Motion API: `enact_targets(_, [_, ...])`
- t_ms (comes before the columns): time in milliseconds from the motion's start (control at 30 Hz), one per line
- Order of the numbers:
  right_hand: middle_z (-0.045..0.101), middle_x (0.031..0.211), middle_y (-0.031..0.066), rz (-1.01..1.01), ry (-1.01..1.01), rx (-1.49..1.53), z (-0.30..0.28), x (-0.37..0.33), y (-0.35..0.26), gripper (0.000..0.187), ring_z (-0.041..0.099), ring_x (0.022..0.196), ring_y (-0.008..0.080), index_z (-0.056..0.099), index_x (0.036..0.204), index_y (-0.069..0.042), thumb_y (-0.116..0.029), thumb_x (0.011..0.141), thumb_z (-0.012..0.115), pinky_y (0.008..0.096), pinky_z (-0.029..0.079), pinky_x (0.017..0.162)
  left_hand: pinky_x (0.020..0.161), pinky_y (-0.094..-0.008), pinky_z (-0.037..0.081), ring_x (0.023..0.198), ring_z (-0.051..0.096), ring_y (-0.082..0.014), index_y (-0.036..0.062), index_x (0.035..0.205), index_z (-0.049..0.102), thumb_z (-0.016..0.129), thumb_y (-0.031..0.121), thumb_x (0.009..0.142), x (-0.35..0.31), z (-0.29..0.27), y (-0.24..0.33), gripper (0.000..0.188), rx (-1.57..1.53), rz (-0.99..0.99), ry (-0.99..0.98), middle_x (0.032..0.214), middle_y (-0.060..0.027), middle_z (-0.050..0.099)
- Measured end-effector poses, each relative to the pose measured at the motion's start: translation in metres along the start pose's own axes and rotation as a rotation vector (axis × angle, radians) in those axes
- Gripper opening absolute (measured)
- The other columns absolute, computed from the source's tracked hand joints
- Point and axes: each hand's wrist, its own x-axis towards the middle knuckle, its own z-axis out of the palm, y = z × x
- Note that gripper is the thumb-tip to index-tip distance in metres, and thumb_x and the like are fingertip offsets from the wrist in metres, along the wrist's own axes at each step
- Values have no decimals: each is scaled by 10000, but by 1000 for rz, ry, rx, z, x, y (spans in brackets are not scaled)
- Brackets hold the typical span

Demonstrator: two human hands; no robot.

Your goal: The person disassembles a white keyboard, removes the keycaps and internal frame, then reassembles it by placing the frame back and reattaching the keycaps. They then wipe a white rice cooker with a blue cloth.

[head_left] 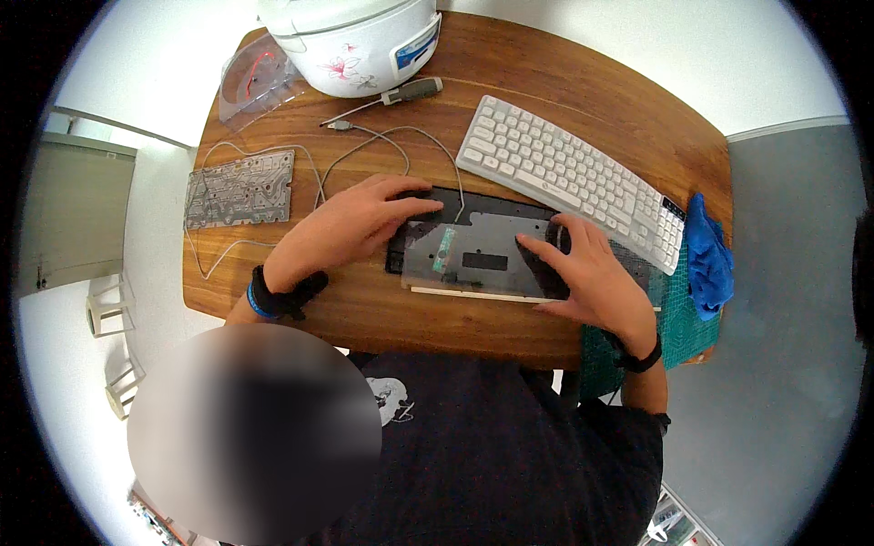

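Note:
A black keyboard casing (pixel 414 246) lies on the table in front of me, with a clear plastic sheet (pixel 510 280) over much of it. A small green strip (pixel 444 249) shows under the sheet, and a thin grey cable (pixel 452 168) runs to the casing's upper part. Along the near side is a pale edge (pixel 482 294). My left hand (pixel 360 218) is open at the casing's upper left, thumb and forefinger stretched over it. Over the right part of the sheet, my right hand (pixel 592 273) has its fingers spread, touching it; some fingertips are hard to see.
A white keyboard (pixel 574 168) lies beyond the casing. Behind are a screwdriver (pixel 411 91), a white flowered pot-like appliance (pixel 355 55) and a clear bag (pixel 259 82). A grey patterned panel (pixel 241 189) lies left; a blue cloth (pixel 708 259) and green cutting mat (pixel 687 328) lie right.

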Motion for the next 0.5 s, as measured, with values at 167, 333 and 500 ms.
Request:
enact_targets(167, [462,1611,302,-20,1,-32,14,9,-4,1039,481,1499,499,539,1684,-241,-279,762,1016,568,425,1253,1207,-488,514,1426,609,-415,171,1586,656,670,-17,982,6,-4,6,632,92,-17,-61,1610,-160,610])
enact_targets(333, [445,1639,263,-3,55,-81,23,15,-13,1042,471,1519,486,535,1698,-257,-305,773,1012,555,409,1280,1217,-496,504,1456,585,-410,135,1606,628,712,117,1037,10,3,1,575,92,9,-94,1627,-172,594])
enact_targets(500, [413,1711,249,29,99,-129,29,15,-15,1045,412,1602,473,501,1725,-273,-312,804,992,555,386,1313,1298,-532,436,1555,488,-448,92,1648,563,822,274,998,6,5,6,723,105,53,-118,1717,-198,503])
